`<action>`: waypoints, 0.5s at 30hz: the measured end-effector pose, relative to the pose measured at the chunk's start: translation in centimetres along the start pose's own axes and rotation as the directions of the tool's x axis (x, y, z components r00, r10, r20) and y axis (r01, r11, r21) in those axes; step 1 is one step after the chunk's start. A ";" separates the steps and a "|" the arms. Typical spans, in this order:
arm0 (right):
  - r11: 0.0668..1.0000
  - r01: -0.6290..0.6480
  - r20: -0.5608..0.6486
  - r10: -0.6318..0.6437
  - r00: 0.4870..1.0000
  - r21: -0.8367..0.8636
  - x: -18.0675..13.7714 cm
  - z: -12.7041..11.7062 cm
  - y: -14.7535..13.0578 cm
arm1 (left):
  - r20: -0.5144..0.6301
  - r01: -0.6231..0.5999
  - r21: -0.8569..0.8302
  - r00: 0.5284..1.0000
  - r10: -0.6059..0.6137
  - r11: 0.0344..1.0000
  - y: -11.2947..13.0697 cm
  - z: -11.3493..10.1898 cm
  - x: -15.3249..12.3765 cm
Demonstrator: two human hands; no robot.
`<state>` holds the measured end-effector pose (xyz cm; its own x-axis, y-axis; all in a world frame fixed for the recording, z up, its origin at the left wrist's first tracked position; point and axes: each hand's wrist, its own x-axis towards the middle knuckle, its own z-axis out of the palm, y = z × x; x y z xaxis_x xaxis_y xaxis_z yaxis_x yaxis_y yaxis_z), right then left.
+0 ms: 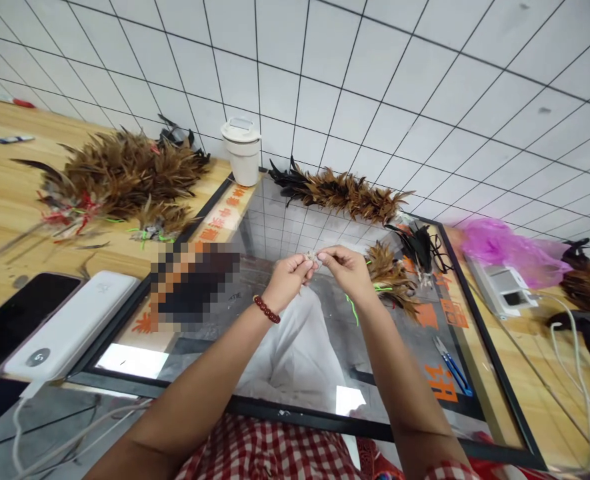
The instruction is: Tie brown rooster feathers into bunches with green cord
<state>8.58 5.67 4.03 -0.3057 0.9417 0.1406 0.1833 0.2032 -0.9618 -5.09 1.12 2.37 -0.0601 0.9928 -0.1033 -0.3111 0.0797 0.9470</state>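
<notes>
My left hand (288,279) and my right hand (347,269) meet above a glossy black-framed panel (285,413), fingers pinched together. Between the fingertips sits a small pale piece (311,257), too small to name. A red bead bracelet (266,309) circles my left wrist. Just right of my right hand lies a small bunch of brown feathers (393,277) with green ties. A long string of brown and black feathers (342,190) lies behind my hands by the tiled wall.
A big heap of brown feathers (119,177) covers the wooden table at left. A white cup (243,152) stands by the wall. A phone (9,327) and a white power bank (69,327) lie front left. Blue-handled scissors (452,367), a pink bag (499,243) and cables sit right.
</notes>
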 end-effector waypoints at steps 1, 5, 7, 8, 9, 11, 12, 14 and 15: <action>0.999 -0.010 -0.019 0.011 1.000 0.040 0.1 0.3 -0.1 | 0.020 0.005 0.004 1.000 -0.005 1.000 -0.1 -0.1 0.0; 0.878 -0.045 -0.033 0.069 0.997 0.476 0.6 -0.2 -2.1 | -0.004 0.082 -0.046 0.997 -0.083 0.996 -0.5 -0.2 0.3; 0.803 0.016 -0.048 0.016 0.999 0.596 0.1 -2.0 -3.9 | -0.051 0.130 -0.100 0.990 -0.135 0.987 -0.7 -0.3 0.5; 0.803 0.044 -0.037 -0.027 0.999 0.594 -0.6 -3.3 -4.9 | -0.054 0.145 -0.130 0.987 -0.153 0.981 -0.7 -0.3 0.6; 0.840 0.022 0.036 -0.049 0.998 0.542 -1.7 -4.8 -5.8 | -0.045 0.155 -0.157 0.985 -0.164 0.975 -0.7 -0.2 0.6; 0.958 -0.067 0.317 -0.026 0.948 0.278 -5.1 -7.9 -7.1 | -0.014 0.164 -0.194 0.985 -0.170 0.967 -0.6 -0.1 0.6; 0.992 -0.109 0.516 0.059 0.854 0.068 -7.1 -9.3 -7.5 | 0.001 0.167 -0.204 0.985 -0.170 0.965 -0.5 0.0 0.5; 0.908 -0.065 0.739 0.377 0.558 -0.414 -11.0 -11.3 -8.1 | 0.031 0.173 -0.209 0.985 -0.171 0.963 -0.1 0.3 0.3; 0.797 0.021 0.668 0.492 0.557 -0.604 -12.4 -11.8 -8.2 | 0.058 0.180 -0.203 0.983 -0.172 0.963 0.1 0.4 0.1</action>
<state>21.87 -4.56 12.92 -0.7047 0.4456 -0.5521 0.7040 0.3432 -0.6217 -4.72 1.26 2.57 0.0489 0.9679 -0.2466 -0.5026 0.2372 0.8313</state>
